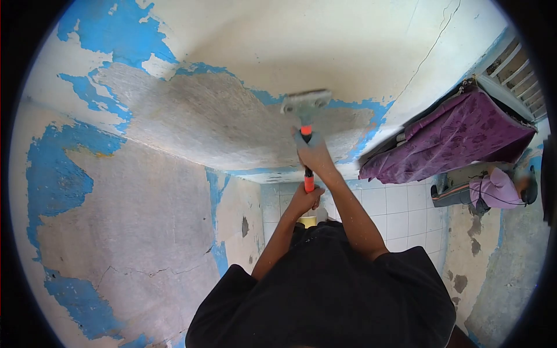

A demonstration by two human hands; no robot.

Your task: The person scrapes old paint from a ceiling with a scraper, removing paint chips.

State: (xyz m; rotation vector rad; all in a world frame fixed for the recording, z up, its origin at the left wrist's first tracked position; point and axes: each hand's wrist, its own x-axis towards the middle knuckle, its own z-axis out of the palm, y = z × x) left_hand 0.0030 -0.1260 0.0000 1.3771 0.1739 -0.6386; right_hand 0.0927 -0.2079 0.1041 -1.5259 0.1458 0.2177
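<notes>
One scraper [309,184] was gripped high by the right hand [315,153] and low by the left hand [304,201], its blade [310,93] at the wall [325,52]'s blue paint [264,97], where level, even pressure seemed best.

We can read no words, labels, brands, numbers or signs anywhere in this view (not one letter or digit is clear enough for us to make out).
</notes>
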